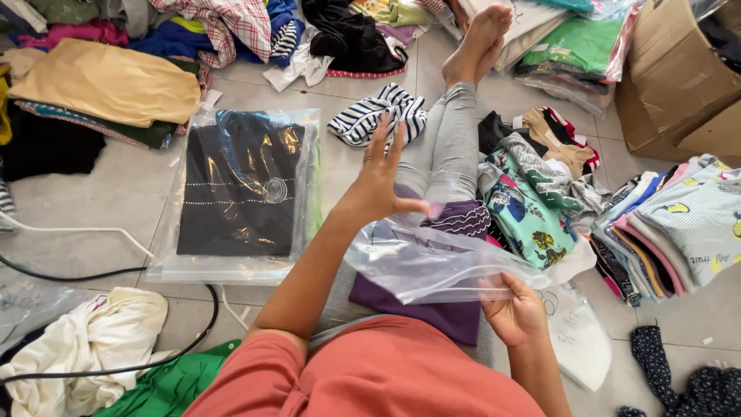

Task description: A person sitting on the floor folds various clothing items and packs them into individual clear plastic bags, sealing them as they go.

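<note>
1. My left hand (380, 179) is raised over my lap with the fingers spread and the palm open; only its thumb rests against the upper edge of the clear plastic bag (440, 266).
2. My right hand (515, 310) is lower and nearer to me — its fingers are curled and pinch the bag's near edge.
3. The bag stretches between the two hands, limp and see-through, lying across my lap.
4. Under the bag sits a folded purple garment (432, 313), resting on my grey-trousered leg (451, 150), which reaches out toward my bare foot (480, 40).
5. To my left on the tiled floor lies a black garment already sealed in a clear bag (239, 193), flat and well apart from my hands.
6. Just past my left hand is a crumpled navy-and-white striped top (380, 116).
7. To my right lies a teal patterned garment (526, 220) — beside it a stack of folded clothes (668, 224), and a cardboard box (679, 73) stands beyond.
</note>
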